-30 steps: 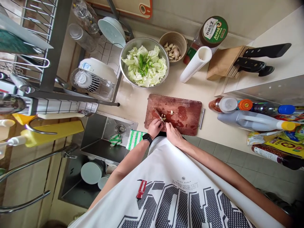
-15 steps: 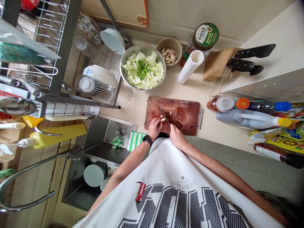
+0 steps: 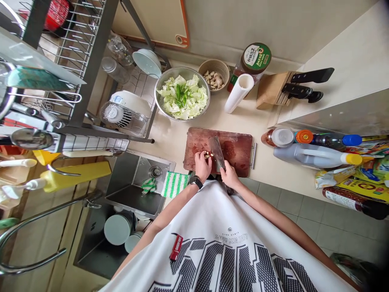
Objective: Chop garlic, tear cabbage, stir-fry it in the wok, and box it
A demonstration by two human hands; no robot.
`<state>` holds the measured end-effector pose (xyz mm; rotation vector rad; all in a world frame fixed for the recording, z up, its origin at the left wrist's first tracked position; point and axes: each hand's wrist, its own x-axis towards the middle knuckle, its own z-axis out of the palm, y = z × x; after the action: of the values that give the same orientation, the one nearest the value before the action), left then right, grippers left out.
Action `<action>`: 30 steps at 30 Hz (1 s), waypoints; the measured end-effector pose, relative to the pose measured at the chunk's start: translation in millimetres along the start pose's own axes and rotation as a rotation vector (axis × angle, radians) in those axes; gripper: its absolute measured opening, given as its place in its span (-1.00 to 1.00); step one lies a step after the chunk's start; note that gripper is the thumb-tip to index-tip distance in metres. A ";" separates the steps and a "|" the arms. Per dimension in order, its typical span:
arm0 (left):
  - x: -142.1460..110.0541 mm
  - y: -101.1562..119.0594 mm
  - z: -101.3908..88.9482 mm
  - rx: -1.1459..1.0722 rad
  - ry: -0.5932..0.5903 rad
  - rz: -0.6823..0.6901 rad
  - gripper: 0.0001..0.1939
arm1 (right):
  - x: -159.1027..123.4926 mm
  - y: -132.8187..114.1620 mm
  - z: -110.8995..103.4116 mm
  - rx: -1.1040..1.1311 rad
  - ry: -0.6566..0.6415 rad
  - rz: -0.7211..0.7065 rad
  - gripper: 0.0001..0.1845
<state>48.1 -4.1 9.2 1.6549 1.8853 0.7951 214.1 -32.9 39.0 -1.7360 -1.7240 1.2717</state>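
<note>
Yellow bottle point(image 3: 77, 177) far left, then sink point(image 3: 123, 199). Striped cloth point(image 3: 175, 184) next to it, green and white. Metal bowl point(image 3: 207, 92) behind, full of cut cabbage point(image 3: 194, 103), green strips on top. Board point(image 3: 238, 147) in front: left hand point(image 3: 203, 165) over its left part, fingers bunched and curled; can't tell if they pinch anything. Pale chopped pieces point(image 3: 208, 155) right at those fingertips, on the board. Tan basket point(image 3: 224, 71) of garlic cloves point(image 3: 213, 80) farther back. Knife point(image 3: 216, 152) just right of the pieces, broad blade over the board; blade contact unclear. Right hand point(image 3: 230, 177) has fingers wrapped round its handle. Paper roll point(image 3: 238, 95), then knife block point(image 3: 273, 91).
</note>
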 end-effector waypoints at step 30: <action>276.1 14.2 -127.7 0.073 0.117 0.329 -0.86 | 150.0 -175.1 -53.1 0.300 0.043 -0.103 -0.95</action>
<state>-68.6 258.2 110.6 2.0376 1.7586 0.9804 129.2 154.2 156.3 -1.4730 -1.4891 1.3571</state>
